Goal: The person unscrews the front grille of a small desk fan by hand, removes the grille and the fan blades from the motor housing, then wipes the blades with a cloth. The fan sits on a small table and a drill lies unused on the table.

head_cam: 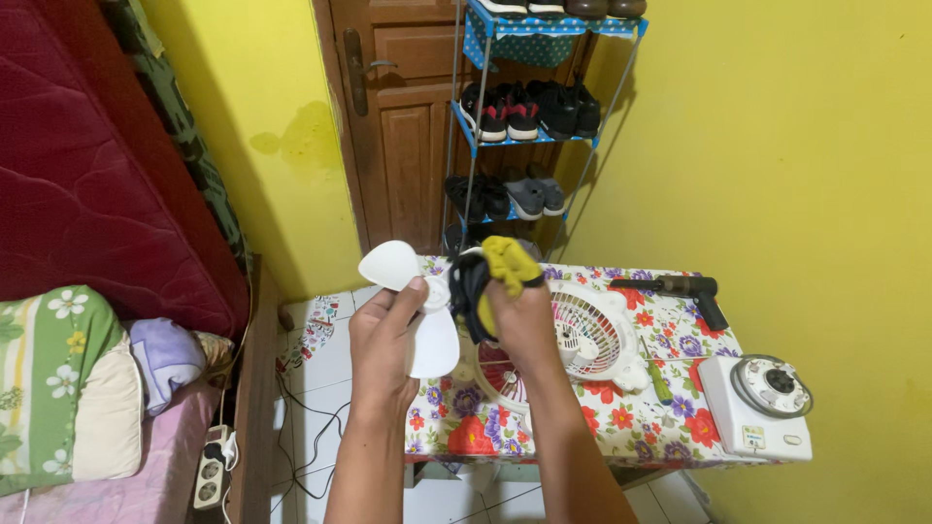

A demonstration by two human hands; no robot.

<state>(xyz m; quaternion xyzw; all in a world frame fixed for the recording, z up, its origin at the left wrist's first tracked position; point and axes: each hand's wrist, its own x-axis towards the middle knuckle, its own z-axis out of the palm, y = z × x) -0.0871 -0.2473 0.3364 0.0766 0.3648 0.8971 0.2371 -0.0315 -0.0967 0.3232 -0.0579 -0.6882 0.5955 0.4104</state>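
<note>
Closest to us, our left hand has its fingers wrapped around a white fan blade, thumb pressed on the near face, holding it up in the air above the near edge of the counter. Right beside it, our right hand has its fingers shut on a yellow and black cloth, bunched against the hub of the blade. Below and just past the hands, on the flowered cloth of the counter, lies a white fan grille with a pink rim showing under it. To its right we see a green-handled screwdriver, and at the near right corner a white fan housing with a round dial. Farther back on the counter rests a black power tool. Off to our left, a bed with pillows and a red mattress leaning on the wall. Beyond the counter stands a blue shoe rack full of shoes, and beside it a wooden door.
</note>
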